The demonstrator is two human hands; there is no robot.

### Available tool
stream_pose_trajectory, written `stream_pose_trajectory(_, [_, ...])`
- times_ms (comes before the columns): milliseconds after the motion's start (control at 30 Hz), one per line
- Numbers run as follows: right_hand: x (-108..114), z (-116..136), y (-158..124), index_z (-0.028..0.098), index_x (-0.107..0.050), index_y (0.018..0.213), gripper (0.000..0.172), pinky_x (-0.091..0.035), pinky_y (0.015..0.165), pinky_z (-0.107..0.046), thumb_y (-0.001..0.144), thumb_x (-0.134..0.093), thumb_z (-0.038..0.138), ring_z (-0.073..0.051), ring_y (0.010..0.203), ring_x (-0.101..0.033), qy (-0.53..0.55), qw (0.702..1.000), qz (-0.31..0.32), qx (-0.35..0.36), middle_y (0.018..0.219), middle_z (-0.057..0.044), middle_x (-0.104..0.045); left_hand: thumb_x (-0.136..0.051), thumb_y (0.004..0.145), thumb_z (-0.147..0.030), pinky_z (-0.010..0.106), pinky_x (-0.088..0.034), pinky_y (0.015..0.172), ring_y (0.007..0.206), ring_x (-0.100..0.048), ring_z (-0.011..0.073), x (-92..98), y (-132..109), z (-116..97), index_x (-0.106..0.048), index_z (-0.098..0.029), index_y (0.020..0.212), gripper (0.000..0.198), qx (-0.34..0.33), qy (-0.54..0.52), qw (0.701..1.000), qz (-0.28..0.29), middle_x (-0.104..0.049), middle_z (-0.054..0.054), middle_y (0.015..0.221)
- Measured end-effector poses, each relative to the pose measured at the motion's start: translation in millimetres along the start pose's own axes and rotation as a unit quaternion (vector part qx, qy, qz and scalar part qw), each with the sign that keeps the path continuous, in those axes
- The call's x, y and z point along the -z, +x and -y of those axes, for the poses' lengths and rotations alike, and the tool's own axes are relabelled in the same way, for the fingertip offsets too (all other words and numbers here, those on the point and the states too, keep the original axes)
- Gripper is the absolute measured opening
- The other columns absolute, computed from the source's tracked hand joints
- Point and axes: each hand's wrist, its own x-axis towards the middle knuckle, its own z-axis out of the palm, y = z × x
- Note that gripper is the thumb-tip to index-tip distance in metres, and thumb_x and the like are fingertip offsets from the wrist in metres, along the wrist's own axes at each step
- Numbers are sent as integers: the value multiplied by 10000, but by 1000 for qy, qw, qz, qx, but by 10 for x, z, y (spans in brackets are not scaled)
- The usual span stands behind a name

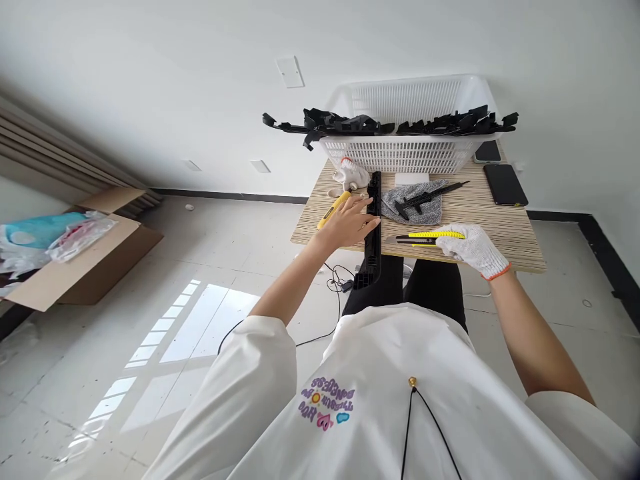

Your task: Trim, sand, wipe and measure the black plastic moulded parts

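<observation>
A long black plastic strip (373,250) with a ribbed surface lies lengthwise across the table and juts over its front edge above my lap. My bare left hand (350,220) rests on it, fingers spread and stretched across its top. Beside that hand, a yellow-handled tool (334,210) is partly covered by my fingers. In a white knit glove with an orange cuff, my right hand (473,250) is closed around a yellow utility knife (435,236). The knife's blade end points left towards the strip, a little apart from it.
Behind, a white basket (400,155) carries several black plastic parts (345,123) across its rim. A black caliper (425,199) lies on a grey cloth (430,215). A white glove (353,175) and a phone (505,185) are on the table (520,250). A cardboard box (100,267) stands left.
</observation>
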Motion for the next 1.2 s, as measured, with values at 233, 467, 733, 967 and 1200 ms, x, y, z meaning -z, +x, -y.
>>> stream_pose_trajectory(233, [-135,113,9,166,-724,1039,393,-288,415,-218,741,-733,423,-78,479,-403,-1,1000,29,-8,614,10,-562,-367,1015,-442,514,-298,1170,1361,-414,294,148,-216,161,-623,-189,1318,470,71,-101,990,-74,-534,112,1445])
stream_pose_trajectory(467, [-48,-24,74,205,-681,1160,437,-304,420,-223,771,-703,402,-86,480,-392,47,996,-77,-17,653,-1,-571,-373,918,-705,331,-546,727,890,-671,231,-60,-896,118,-656,-147,1090,649,232,-459,853,89,-702,115,971])
stream_pose_trajectory(733, [248,-165,0,319,-578,1388,536,-471,772,-458,908,-512,548,-308,925,-609,-413,855,-312,4,1172,-153,-604,-403,840,-789,348,-519,773,997,-654,278,-436,-885,-89,-685,-156,1043,722,265,-512,802,156,-711,113,1009])
stream_pose_trajectory(967, [128,-111,163,223,-512,1431,596,-435,795,-543,910,-501,513,-388,1051,-512,-521,801,-294,-20,1233,-240,-522,-441,818,-802,321,-536,708,928,-673,263,-348,-884,-144,-687,-150,973,714,258,-549,786,119,-723,113,910])
stream_pose_trajectory(1200, [-144,651,447,239,-582,1337,542,-448,835,-535,900,-534,557,-408,1165,-466,-478,805,-346,66,1395,-203,-441,-436,881,-717,290,-518,653,803,-670,217,-76,-1131,129,-681,-172,804,603,318,-377,869,-42,-722,94,815])
